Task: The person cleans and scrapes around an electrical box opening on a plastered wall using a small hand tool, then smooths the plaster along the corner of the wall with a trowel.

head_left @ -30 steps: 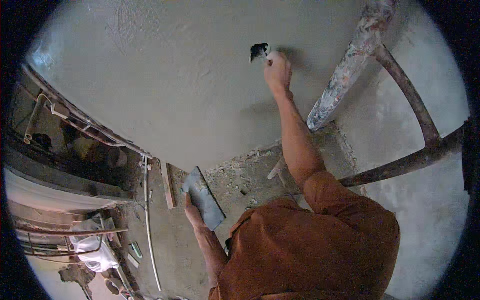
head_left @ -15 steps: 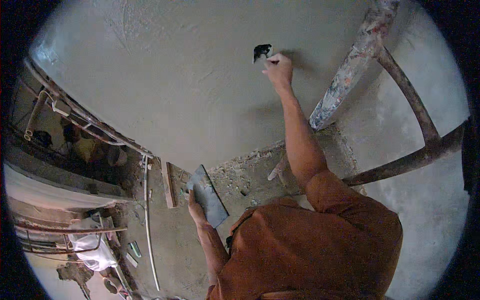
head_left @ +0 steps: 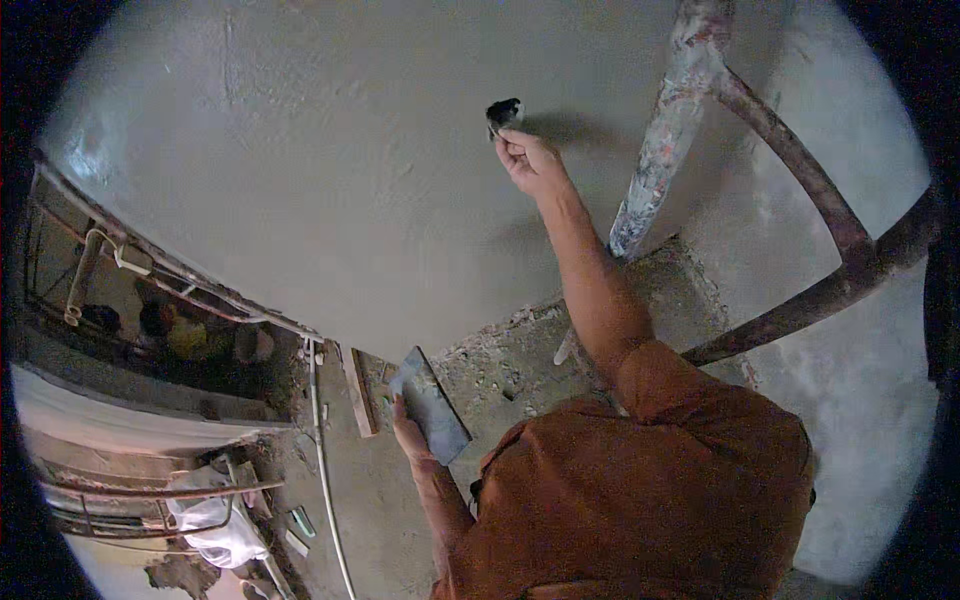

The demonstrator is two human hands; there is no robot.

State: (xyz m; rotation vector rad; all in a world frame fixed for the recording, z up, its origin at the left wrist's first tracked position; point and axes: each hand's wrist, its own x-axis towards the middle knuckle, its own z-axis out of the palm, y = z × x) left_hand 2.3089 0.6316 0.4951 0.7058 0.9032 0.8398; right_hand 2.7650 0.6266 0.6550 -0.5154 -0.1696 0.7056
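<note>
A wide surface of smooth grey plaster fills the upper middle, with a dark, ragged-edged hole in it. My right hand reaches up to this hole, fingers pinched together at its lower edge. Whatever is between those fingertips is too small to make out. Lower down and to the left, my left hand grips a grey rectangular plastering float. Its flat plate faces up and is tilted; the handle is hidden behind it.
A paint-spattered pole with curved brown metal bars stands right of my right arm. Rubble lies along the plaster's foot. At left are a wooden strip, a long white pipe, rusty rails and white plastic sheeting.
My view has shifted slightly, so the surroundings sit differently. My right hand has come a little lower against the hole, still pinched at its edge. The float stays in my left hand.
</note>
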